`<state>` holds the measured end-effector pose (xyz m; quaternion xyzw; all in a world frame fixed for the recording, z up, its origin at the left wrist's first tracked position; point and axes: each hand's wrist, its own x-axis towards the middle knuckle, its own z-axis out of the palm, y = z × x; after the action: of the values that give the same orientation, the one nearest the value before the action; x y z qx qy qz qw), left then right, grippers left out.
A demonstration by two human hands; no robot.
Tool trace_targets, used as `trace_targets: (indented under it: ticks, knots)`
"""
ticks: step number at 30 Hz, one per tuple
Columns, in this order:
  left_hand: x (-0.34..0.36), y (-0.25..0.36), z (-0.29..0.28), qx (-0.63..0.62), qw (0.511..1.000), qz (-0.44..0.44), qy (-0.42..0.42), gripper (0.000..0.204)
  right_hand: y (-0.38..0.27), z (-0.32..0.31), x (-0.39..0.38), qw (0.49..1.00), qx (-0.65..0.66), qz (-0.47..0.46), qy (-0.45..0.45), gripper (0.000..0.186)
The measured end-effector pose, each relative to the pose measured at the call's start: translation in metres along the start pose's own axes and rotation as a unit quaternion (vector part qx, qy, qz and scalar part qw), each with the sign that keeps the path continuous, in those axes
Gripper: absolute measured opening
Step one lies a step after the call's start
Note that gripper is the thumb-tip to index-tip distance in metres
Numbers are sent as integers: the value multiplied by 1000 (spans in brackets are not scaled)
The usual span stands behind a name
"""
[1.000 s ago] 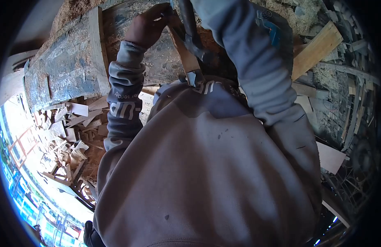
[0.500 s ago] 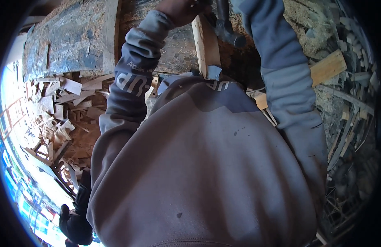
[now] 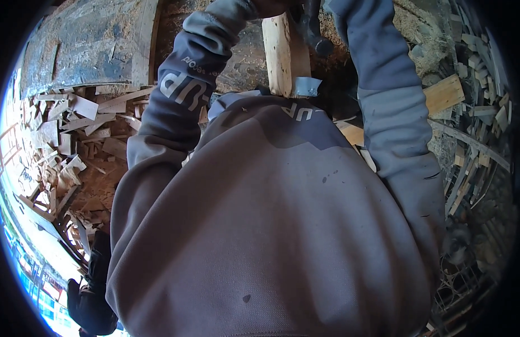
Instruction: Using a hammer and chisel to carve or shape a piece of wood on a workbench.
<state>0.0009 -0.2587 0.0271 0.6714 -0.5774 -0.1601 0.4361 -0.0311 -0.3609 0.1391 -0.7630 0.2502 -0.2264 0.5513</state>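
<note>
Both my sleeved arms reach up to the top edge. Only part of my left hand (image 3: 269,7) shows there, and its fingers are cut off. It is just above a pale upright wooden piece (image 3: 277,56), with a flatter board (image 3: 300,59) beside it. A dark metal tool (image 3: 323,46) with a round knob end, its kind unclear, hangs right of the wood, between my arms. My right hand is past the top edge. A small light-blue piece (image 3: 306,86) sits by the foot of the wood.
A worn bench top (image 3: 86,48) strewn with sawdust spreads at the upper left. Wood offcuts (image 3: 74,121) lie heaped below it. At the right are a yellowish board (image 3: 444,95) and stacked sticks (image 3: 473,168). A dark shoe (image 3: 91,303) shows at the lower left.
My left hand has shifted up and to the right, mostly out of the picture. The metal tool has risen slightly, and the pale wood shows more of its broad face.
</note>
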Motion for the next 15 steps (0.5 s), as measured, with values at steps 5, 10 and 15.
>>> trace_targets:
  ticks: [5, 10, 15]
  knots:
    - [2, -12, 0, 9, 998, 66, 1, 22, 5, -4, -2, 998, -12, -55, -1, 42]
    - [3, -8, -3, -33, 995, 84, 42, 26, 9, -13, 12, 995, 43, -91, -16, 43]
    - [11, -50, -3, -96, 992, 78, 33, 31, 2, -6, -2, 999, 24, -35, -32, 40]
